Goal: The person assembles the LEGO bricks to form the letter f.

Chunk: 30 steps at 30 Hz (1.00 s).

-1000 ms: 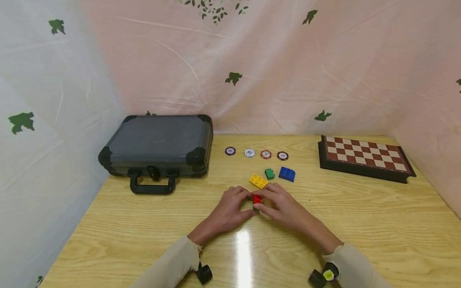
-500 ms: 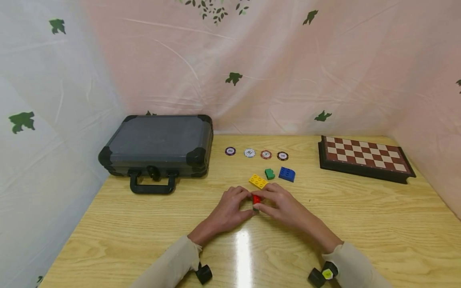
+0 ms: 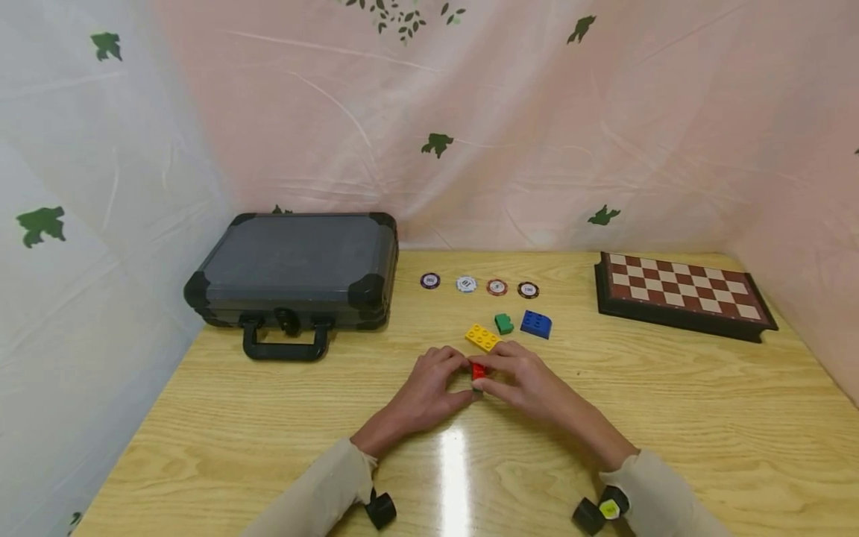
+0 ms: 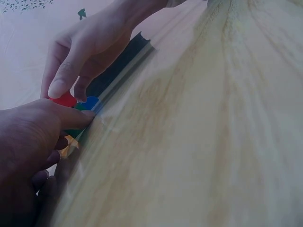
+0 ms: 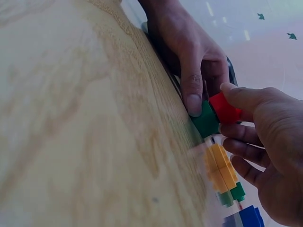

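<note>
Head view: has both hands close together over the middle of the wood-grain table. Pinches a red toy brick between thumb and fingers of the right hand. Grips a dark green brick, right below the red one, with thumb and fingertips of the left hand.

Right wrist view: shows red up against dark green, low over the wood; cannot tell whether fully joined. Left wrist view: hides much of both bricks behind fingers, leaving patches of red and green in sight.

Just beyond the hands, shows a yellow studded brick, near the right hand's knuckles. Past that, has a small green brick and, just beside it to the right, a blue brick with a rounded end. Farther back, shows a spaced row of poker chips: purple chip, white chip, red chip, black chip.

At left, includes a closed grey case with black corners and a black handle towards the near side. At right, includes a folded chessboard, red-brown and cream in a black frame. Behind, shows pale cloth printed with green leaf shapes.
</note>
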Each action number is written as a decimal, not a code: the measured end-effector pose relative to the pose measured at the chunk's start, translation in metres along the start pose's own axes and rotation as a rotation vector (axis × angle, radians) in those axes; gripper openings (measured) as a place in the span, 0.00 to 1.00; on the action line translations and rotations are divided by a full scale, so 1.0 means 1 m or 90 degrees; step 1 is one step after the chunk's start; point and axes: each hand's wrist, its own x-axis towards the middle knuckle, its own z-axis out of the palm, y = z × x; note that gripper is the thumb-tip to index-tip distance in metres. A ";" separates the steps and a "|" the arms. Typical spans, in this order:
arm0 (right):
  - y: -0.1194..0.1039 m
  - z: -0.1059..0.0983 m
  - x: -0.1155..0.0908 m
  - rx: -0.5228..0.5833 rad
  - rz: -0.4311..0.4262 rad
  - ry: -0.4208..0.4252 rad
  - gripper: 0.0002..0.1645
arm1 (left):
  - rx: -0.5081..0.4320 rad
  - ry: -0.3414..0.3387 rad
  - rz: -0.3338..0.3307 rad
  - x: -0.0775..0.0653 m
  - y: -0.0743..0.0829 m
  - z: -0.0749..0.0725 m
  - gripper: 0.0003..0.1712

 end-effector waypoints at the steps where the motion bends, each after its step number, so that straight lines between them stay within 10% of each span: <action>1: 0.000 0.000 0.000 0.002 -0.001 0.000 0.21 | -0.001 0.000 -0.001 0.000 0.000 0.000 0.18; 30: 0.001 0.002 -0.002 0.031 0.029 -0.008 0.24 | -0.009 -0.004 -0.002 0.001 0.001 0.000 0.19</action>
